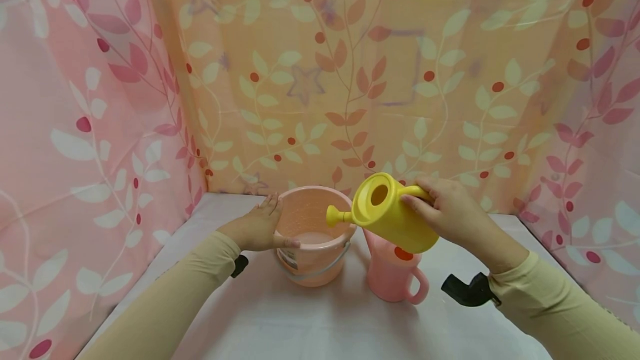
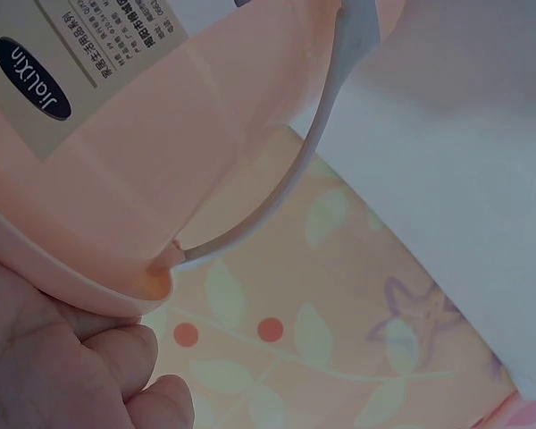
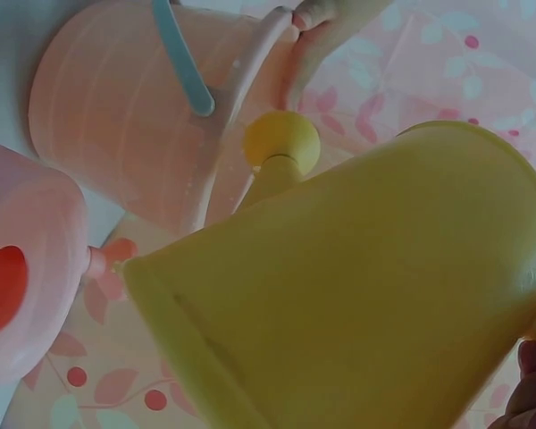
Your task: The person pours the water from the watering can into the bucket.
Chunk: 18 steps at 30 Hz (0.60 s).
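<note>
A peach plastic bucket [image 1: 315,266] stands on the white cloth, its grey handle [image 1: 320,274] hanging down in front. My left hand [image 1: 257,226] rests on the left of its rim, fingers spread along the edge and thumb on the front rim. With my right hand [image 1: 452,204] I grip the handle of a yellow watering can [image 1: 400,226]. The can is held in the air, tilted toward the bucket, its round spout head [image 3: 282,143] over the opening. No water is visible at the spout. Partly behind the can stands a pink watering can [image 1: 390,279] with a red spot.
White cloth [image 1: 300,326] covers the table. Floral fabric hangs as a back wall [image 1: 310,32] and as side walls, left [image 1: 45,182] and right [image 1: 610,182]. A black wrist device [image 1: 470,289] sits at the right cuff, and another [image 1: 240,266] at the left.
</note>
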Tool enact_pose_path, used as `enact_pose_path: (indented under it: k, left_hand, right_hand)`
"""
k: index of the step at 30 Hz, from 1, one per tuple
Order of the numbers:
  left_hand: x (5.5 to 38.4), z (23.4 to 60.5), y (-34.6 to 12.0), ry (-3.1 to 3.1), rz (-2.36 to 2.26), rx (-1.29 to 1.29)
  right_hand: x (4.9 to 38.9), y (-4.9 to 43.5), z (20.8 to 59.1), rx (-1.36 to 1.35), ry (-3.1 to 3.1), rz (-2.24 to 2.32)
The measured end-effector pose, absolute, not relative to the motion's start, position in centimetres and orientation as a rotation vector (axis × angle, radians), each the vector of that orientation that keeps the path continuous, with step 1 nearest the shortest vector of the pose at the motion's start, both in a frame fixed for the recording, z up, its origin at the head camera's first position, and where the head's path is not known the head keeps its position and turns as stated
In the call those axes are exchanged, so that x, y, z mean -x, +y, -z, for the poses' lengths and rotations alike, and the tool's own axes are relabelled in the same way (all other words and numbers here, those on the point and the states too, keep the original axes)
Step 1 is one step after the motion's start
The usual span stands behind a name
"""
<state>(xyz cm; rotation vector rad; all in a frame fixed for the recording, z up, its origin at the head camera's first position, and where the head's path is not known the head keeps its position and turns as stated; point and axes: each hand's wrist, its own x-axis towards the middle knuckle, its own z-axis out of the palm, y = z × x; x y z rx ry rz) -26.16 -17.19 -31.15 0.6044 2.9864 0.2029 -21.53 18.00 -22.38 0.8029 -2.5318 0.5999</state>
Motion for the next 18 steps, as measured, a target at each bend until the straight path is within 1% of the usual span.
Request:
enact_pose_path:
  k: [18]
  left_hand:
    - [26.06,31.01,-17.1,2.979,-0.199,-0.607]
  right_hand:
    - [21.53,17.97,22.39,-0.811,-2.529,-0.595]
